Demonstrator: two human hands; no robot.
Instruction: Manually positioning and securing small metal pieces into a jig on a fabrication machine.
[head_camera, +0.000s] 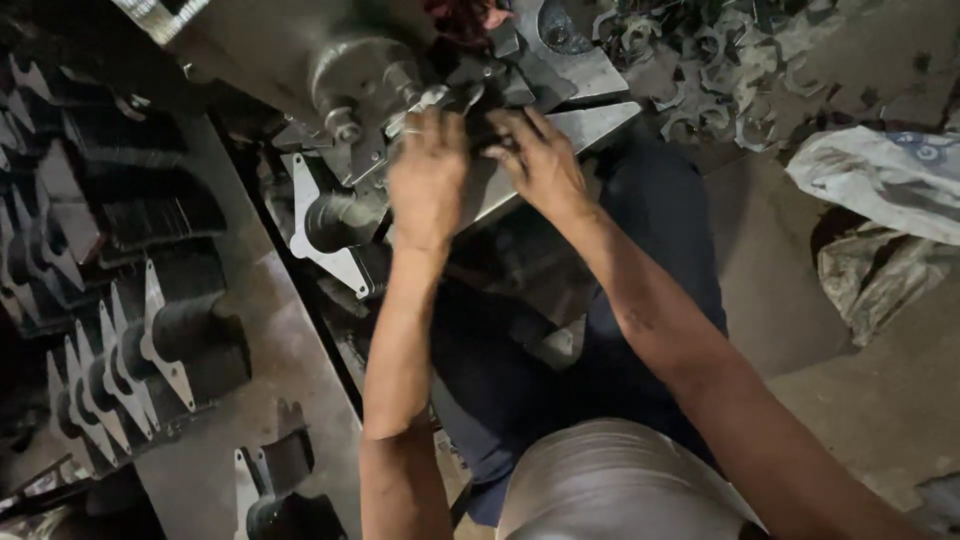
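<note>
My left hand (428, 175) lies flat-backed toward me over the front of the grey metal machine (345, 75), its fingers curled down onto a small pale metal piece (432, 98) at the machine's working end; the fingertips are tucked out of sight, so I cannot tell how firmly they pinch it. My right hand (538, 160) rests just beside it on the slanted steel plate (590, 125), fingers spread and bent, their tips pressing into the dark gap where the piece sits; whether they grasp anything there I cannot tell either, since the spot is shadowed and a little blurred. The two hands almost touch at the thumbs. Below my left wrist a stamped bracket (335, 225), a flat pale plate with pointed ends wrapped round a dark tube, hangs against the machine's side. To my left, on the dusty bench (290, 340), rows of the same stamped brackets (130, 360) stand stacked on edge, one behind another, with more dark stacks (140, 200) farther back. Beyond the machine, on the floor, lies a heap of curled metal offcuts (720, 70), and to the right of that a crumpled white sack (880, 180). My knees in dark trousers (650, 220) sit under the plate.
</note>
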